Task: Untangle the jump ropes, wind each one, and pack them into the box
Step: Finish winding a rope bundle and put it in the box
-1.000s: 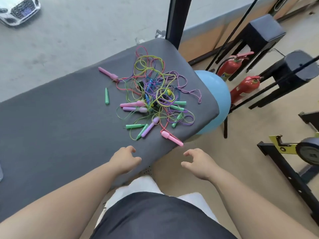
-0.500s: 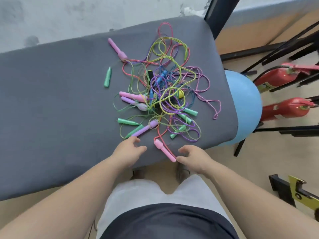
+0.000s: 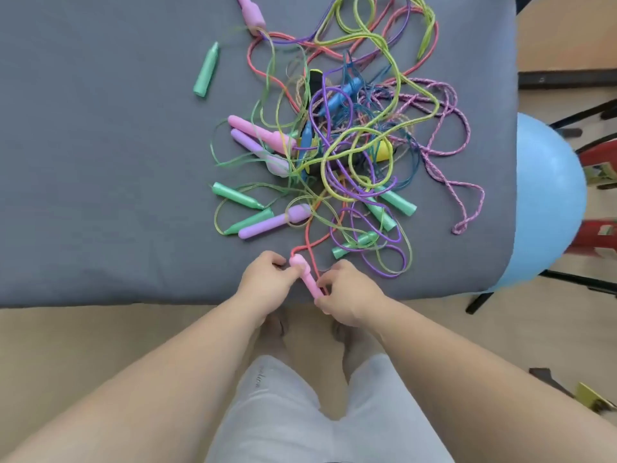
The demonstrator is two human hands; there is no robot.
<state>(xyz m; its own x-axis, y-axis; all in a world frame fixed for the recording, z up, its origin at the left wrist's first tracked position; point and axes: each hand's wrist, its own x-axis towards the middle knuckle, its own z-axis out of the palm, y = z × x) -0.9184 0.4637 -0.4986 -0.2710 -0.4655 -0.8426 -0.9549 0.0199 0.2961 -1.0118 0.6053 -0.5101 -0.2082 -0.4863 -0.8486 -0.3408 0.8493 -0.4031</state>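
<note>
Ropes (image 3: 329, 152) lie tangled on the surface (image 3: 100, 195) beyond the pink handle (image 3: 309, 279) our left hand (image 3: 263, 282) and right hand (image 3: 347, 295) both pinch. A blue ball (image 3: 551, 212) sits right; 1 top handle (image 3: 248, 8) is cropped.

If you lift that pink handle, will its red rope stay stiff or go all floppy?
Probably floppy: the red rope lies in loose curves on the mat. It likely won't lift free, since it runs into the tangled pile. The pink handle, pinched by left hand and right hand, looks stiff and round, so it might roll if dropped.
</note>
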